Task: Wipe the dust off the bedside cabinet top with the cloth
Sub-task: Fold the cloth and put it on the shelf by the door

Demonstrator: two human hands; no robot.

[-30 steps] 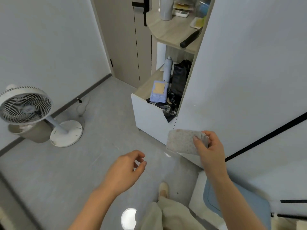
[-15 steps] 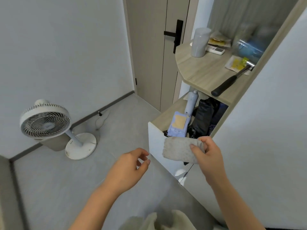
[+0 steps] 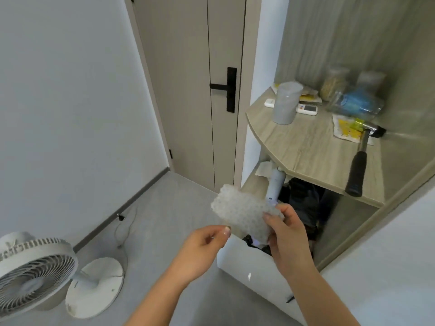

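Right hand (image 3: 286,234) pinches the right end of a pale grey, speckled, rectangular cloth (image 3: 244,212), thumb on the near face and fingers curled behind. The cloth is in the air, above the white lower drawer front (image 3: 249,267) and not on any surface. Its long axis runs from the right hand out to the far left, roughly flat and spread.

Left hand (image 3: 202,248) sits just near-left of the cloth with fingers loosely curled. Its thumb tip is at the cloth's near corner; cannot tell if it pinches or only touches.

The light wood-grain cabinet top with a curved front edge (image 3: 301,147) lies to the far right of the cloth and higher up, well apart from it. The right hand is the nearer one and already has the cloth, so it probably does the reach.

On the top:
- A grey cylindrical cup (image 3: 286,103) at far left, with a white remote (image 3: 306,109) behind it.
- A black-handled hammer (image 3: 357,165) along the right, its handle pointing near.
- A yellow packet (image 3: 344,129) under the hammer's head.
- A clear bottle with a blue label (image 3: 355,104) further back.

The bare strip between the cup and the hammer is the easiest place to start. Wiping not yet started; the top is untouched.

A white floor fan (image 3: 33,274) stands at near left.
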